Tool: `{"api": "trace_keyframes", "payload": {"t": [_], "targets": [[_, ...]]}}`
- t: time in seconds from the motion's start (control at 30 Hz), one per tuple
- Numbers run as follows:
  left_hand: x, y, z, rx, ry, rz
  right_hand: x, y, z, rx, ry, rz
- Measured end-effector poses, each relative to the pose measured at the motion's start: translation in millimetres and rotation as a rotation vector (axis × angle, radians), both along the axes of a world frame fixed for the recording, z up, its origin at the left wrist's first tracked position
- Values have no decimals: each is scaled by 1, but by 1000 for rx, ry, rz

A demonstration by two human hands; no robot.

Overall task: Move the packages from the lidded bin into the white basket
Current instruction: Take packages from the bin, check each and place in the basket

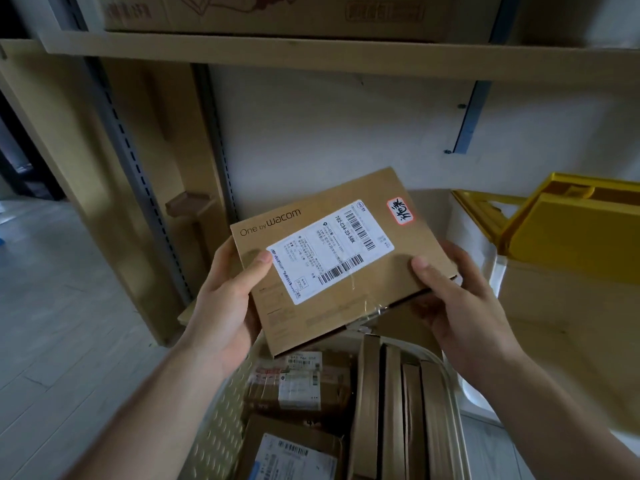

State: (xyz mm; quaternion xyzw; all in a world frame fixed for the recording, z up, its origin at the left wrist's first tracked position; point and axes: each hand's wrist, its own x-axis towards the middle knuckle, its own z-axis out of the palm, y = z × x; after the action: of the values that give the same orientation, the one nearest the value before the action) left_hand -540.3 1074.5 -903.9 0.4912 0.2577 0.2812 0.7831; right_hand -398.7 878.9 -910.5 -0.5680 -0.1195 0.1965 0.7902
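Shelving behind | package [341, 258] gripped between left hand [225, 303], right hand [457, 303] | seemingly above basket [221, 431]

We hold a flat package [341, 258] between our left hand [227, 299] and right hand [460, 299], above the basket [221, 420] of packages [298, 386], lidded bin [568, 299] to the right, shelf [311, 55] overhead behind.

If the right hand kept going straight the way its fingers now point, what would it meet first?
The right hand grips the Wacom box, fingers pointing up-left under it. Straight on, it likely meets the box itself first; beyond that, depth is unclear.
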Motion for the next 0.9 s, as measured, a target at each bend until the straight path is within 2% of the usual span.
{"api": "trace_keyframes", "payload": {"t": [0.13, 0.27, 0.47, 0.7, 0.9], "targets": [[1, 1, -2, 130, -87, 44, -1, 2, -2, 145, 64, -79], [3, 5, -8, 225, -95, 59, -11, 10, -12, 202, 44, -48], [2, 5, -13, 254, -35, -28, -26, 21, -23, 42, -105, 35], [-3, -1, -12, 361, 69, -118, -17, 14, -11, -4, -104, 81], [-1, -3, -14, 378, 104, -65, -20, 16, -15, -6, -106, 122]]}}
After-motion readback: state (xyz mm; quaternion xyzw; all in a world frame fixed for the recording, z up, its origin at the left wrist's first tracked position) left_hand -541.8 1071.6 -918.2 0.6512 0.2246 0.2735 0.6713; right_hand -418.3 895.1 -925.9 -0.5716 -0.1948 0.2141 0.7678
